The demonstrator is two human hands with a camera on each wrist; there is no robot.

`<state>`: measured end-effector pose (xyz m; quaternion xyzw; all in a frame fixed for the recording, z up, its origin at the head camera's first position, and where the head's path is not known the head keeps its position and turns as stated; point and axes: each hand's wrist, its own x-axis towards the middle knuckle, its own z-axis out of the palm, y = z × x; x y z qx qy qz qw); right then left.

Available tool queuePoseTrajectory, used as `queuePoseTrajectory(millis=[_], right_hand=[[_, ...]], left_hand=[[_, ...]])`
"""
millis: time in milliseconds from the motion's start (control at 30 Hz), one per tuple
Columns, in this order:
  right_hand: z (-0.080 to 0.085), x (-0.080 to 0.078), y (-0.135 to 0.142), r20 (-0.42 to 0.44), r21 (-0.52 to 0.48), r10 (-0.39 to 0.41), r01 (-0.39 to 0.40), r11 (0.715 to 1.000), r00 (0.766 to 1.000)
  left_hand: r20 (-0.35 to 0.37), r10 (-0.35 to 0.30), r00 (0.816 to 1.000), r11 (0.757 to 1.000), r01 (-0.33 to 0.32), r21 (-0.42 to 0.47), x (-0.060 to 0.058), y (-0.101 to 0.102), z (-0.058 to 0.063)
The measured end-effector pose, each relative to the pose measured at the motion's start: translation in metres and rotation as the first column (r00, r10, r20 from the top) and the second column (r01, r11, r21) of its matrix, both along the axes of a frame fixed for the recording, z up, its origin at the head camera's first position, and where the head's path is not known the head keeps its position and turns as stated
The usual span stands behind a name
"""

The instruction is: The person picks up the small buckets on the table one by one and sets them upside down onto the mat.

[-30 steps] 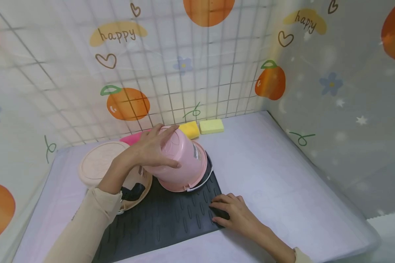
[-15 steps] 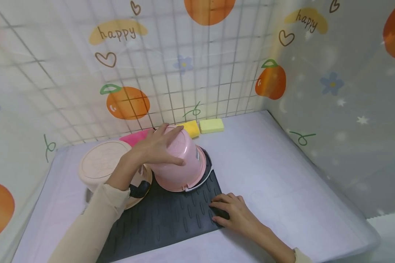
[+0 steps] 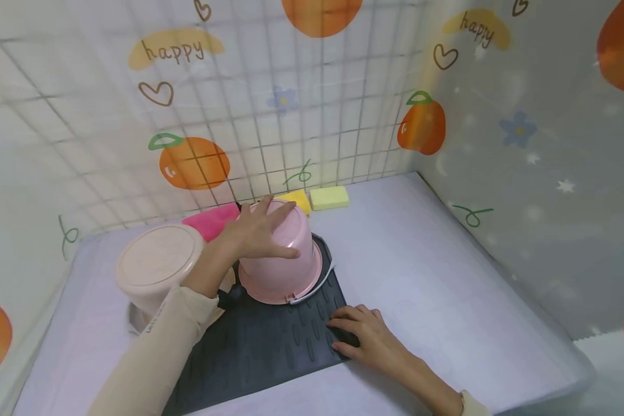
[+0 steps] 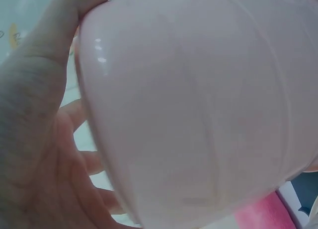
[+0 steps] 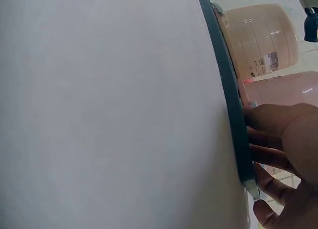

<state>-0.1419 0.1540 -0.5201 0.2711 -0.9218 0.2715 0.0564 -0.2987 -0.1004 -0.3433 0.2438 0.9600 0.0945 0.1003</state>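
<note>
A pink bucket (image 3: 296, 268) stands upside down on the black ribbed mat (image 3: 275, 352), its white handle lying out at the right. My left hand (image 3: 260, 234) grips its base from above, with the fingers spread over the bottom and the thumb down the near side. In the left wrist view, the thumb and fingers wrap the base of the bucket (image 4: 189, 110). My right hand (image 3: 369, 341) rests at the mat's right front corner, fingertips bent onto its surface. Left of the pink one is a second upturned bucket, peach-coloured (image 3: 158, 260), partly hidden by my left forearm.
Behind the buckets lie a pink cloth (image 3: 215, 219), a yellow folded piece (image 3: 299, 201) and a pale yellow sponge (image 3: 329, 197). A white-covered table (image 3: 426, 266) extends right of the mat. A patterned curtain (image 3: 312, 115) stands along the back.
The pink bucket has turned about and tipped from a lean to more upright, its label swinging out of sight. My left hand moved slightly right with it. The right hand stays put.
</note>
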Motion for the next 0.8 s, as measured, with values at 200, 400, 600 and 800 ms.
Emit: queuePoseTrajectory(millis=[200,400,600,800], right_hand=[[-0.001,-0.001,-0.004,-0.005,-0.005,0.005,-0.005,1.000,1.000],[-0.003,0.000,-0.004,-0.028,0.007,0.025,-0.024,1.000,0.999],[0.002,-0.002,0.004,-0.003,0.033,0.064,-0.064,0.997,0.998],[0.019,-0.018,0.020,-0.010,0.060,0.045,-0.044,0.997,0.999]], left_hand=[[-0.055,0.009,0.998,1.000,-0.009,-0.010,0.005,-0.001,-0.004],[-0.229,-0.005,0.973,0.995,0.028,0.094,0.020,-0.019,-0.009],[-0.345,0.062,0.937,0.973,0.020,0.230,0.043,-0.055,-0.013],[-0.487,0.155,0.860,0.941,0.022,0.338,0.061,-0.086,-0.015]])
